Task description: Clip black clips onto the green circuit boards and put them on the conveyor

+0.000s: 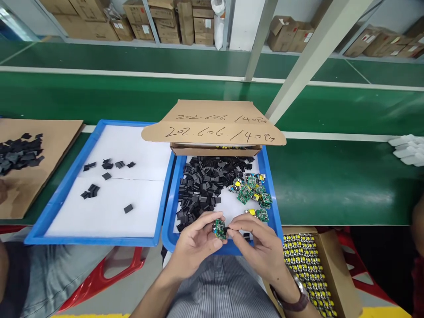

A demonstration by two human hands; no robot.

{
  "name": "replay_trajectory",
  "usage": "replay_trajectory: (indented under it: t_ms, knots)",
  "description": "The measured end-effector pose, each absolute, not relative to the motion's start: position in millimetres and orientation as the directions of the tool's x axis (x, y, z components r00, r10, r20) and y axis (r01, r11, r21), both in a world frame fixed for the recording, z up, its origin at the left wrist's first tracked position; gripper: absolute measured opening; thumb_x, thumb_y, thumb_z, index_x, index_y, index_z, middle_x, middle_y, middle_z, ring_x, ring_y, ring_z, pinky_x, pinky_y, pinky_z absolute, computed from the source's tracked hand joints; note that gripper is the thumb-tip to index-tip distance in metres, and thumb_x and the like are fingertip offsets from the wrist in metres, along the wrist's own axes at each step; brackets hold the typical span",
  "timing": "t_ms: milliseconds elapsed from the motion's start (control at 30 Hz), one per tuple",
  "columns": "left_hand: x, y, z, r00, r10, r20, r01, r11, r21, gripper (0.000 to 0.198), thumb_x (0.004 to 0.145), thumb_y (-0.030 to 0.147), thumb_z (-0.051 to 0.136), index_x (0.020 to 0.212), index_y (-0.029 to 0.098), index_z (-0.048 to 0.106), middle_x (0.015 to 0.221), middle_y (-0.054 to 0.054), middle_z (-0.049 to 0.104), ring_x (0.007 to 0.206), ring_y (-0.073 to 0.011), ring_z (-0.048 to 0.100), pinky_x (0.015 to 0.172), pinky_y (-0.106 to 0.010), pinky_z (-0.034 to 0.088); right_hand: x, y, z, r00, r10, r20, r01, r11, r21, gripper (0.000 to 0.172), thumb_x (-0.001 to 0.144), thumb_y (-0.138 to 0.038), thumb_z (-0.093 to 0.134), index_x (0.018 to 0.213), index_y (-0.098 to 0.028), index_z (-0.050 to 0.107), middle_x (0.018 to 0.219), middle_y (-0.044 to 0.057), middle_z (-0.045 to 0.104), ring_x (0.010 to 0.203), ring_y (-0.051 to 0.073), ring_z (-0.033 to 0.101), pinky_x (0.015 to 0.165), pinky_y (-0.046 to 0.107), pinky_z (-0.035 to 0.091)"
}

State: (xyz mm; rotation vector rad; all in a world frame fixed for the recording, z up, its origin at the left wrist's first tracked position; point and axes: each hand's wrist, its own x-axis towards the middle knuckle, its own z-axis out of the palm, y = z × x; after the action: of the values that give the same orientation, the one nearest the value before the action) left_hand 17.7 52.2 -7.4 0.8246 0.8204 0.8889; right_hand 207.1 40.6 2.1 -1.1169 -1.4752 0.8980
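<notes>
My left hand [195,245] pinches a small green circuit board [219,229] over the near edge of a small blue tray [169,207]. My right hand [256,245] meets it from the right, its fingertips pinched on a small black piece against the board. The tray holds a heap of black square pieces [205,183] and several more green circuit boards [253,192]. My right wrist wears a watch [296,298].
A larger blue tray [64,190] on the left holds scattered black pieces. A cardboard box [215,128] with handwritten numbers stands behind the small tray. A box of yellow-topped parts [306,265] sits at lower right. Another person's cardboard sheet [49,145] lies far left.
</notes>
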Motion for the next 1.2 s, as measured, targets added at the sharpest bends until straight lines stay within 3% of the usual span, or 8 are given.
replay_trajectory:
  t_ms: [133, 300, 500, 800, 933, 1033, 1100, 1200]
  knots:
    - [18.9, 49.9, -9.3, 0.391, 0.882, -0.262, -0.354, 0.407, 0.842, 0.041, 0.088, 0.023, 0.077, 0.128, 0.03, 0.072, 0.115, -0.007, 0.076, 0.098, -0.0205, 0.073, 0.086, -0.032, 0.062, 208.9, 38.6, 5.3, -0.058, 0.955, 0.29, 0.177, 0.296, -0.939, 0.022, 0.091, -0.007, 0.067, 0.103, -0.024, 0.073, 0.09, 0.003, 0.074, 0.084, 0.018, 0.071, 0.074, 0.034, 0.059]
    - [20.5, 49.8, -9.6, 0.364, 0.892, -0.27, -0.315, 0.39, 0.865, 0.028, 0.088, 0.02, 0.078, 0.115, 0.028, 0.08, 0.115, -0.006, 0.08, 0.105, -0.0186, 0.074, 0.097, -0.027, 0.058, 208.7, 37.7, 9.5, -0.063, 0.967, 0.246, 0.198, 0.254, -0.947, 0.021, 0.09, -0.006, 0.066, 0.101, -0.023, 0.073, 0.091, 0.002, 0.073, 0.082, 0.016, 0.069, 0.072, 0.03, 0.057]
    - [24.2, 48.3, -10.1, 0.352, 0.891, -0.287, -0.288, 0.395, 0.872, 0.029, 0.087, 0.02, 0.079, 0.114, 0.029, 0.08, 0.106, -0.004, 0.082, 0.095, -0.0158, 0.076, 0.086, -0.022, 0.06, 210.6, 38.0, 11.8, -0.096, 0.978, 0.186, 0.261, 0.205, -0.943, 0.022, 0.09, -0.006, 0.063, 0.097, -0.024, 0.072, 0.087, 0.0, 0.07, 0.076, 0.014, 0.065, 0.068, 0.028, 0.054]
    - [25.4, 47.0, -13.1, 0.282, 0.951, -0.125, -0.131, 0.168, 0.977, 0.03, 0.088, 0.018, 0.077, 0.113, 0.032, 0.08, 0.111, -0.004, 0.078, 0.101, -0.0155, 0.073, 0.088, -0.021, 0.06, 209.1, 35.5, 9.5, -0.093, 0.987, 0.129, 0.294, 0.151, -0.944, 0.021, 0.088, -0.007, 0.063, 0.095, -0.024, 0.073, 0.083, 0.0, 0.069, 0.074, 0.015, 0.064, 0.067, 0.028, 0.053]
    - [27.4, 46.7, -13.0, 0.261, 0.962, -0.085, -0.041, 0.099, 0.994, 0.031, 0.092, 0.02, 0.072, 0.121, 0.033, 0.077, 0.111, -0.005, 0.075, 0.104, -0.0167, 0.072, 0.092, -0.026, 0.06, 212.5, 43.5, -3.8, -0.106, 0.994, -0.032, 0.094, -0.022, -0.995, 0.01, 0.089, -0.015, 0.068, 0.091, -0.023, 0.074, 0.081, 0.001, 0.069, 0.068, 0.014, 0.068, 0.064, 0.028, 0.056]
    - [24.9, 47.4, -7.2, 0.315, 0.945, -0.09, 0.009, 0.092, 0.996, 0.037, 0.093, 0.024, 0.071, 0.128, 0.033, 0.072, 0.138, -0.009, 0.063, 0.114, -0.0214, 0.069, 0.096, -0.034, 0.061, 216.5, 45.5, -7.5, -0.136, 0.981, -0.135, -0.07, -0.145, -0.987, 0.006, 0.09, -0.021, 0.072, 0.094, -0.023, 0.075, 0.084, 0.0, 0.069, 0.065, 0.014, 0.072, 0.063, 0.027, 0.059]
    - [22.3, 47.2, -4.1, 0.344, 0.935, -0.08, 0.02, 0.078, 0.997, 0.041, 0.091, 0.024, 0.073, 0.131, 0.034, 0.07, 0.148, -0.009, 0.055, 0.119, -0.0238, 0.067, 0.096, -0.036, 0.062, 217.5, 43.9, -5.5, -0.127, 0.983, -0.132, -0.074, -0.142, -0.987, 0.007, 0.091, -0.022, 0.072, 0.097, -0.023, 0.076, 0.084, 0.0, 0.069, 0.066, 0.013, 0.072, 0.065, 0.026, 0.06]
    - [20.6, 44.7, -5.7, 0.35, 0.935, -0.06, 0.021, 0.056, 0.998, 0.042, 0.092, 0.02, 0.072, 0.131, 0.035, 0.07, 0.133, -0.008, 0.066, 0.114, -0.0216, 0.07, 0.091, -0.031, 0.063, 216.3, 40.6, 1.7, -0.116, 0.99, -0.086, -0.003, -0.087, -0.996, 0.009, 0.092, -0.021, 0.07, 0.098, -0.023, 0.077, 0.083, 0.0, 0.068, 0.067, 0.013, 0.07, 0.066, 0.027, 0.059]
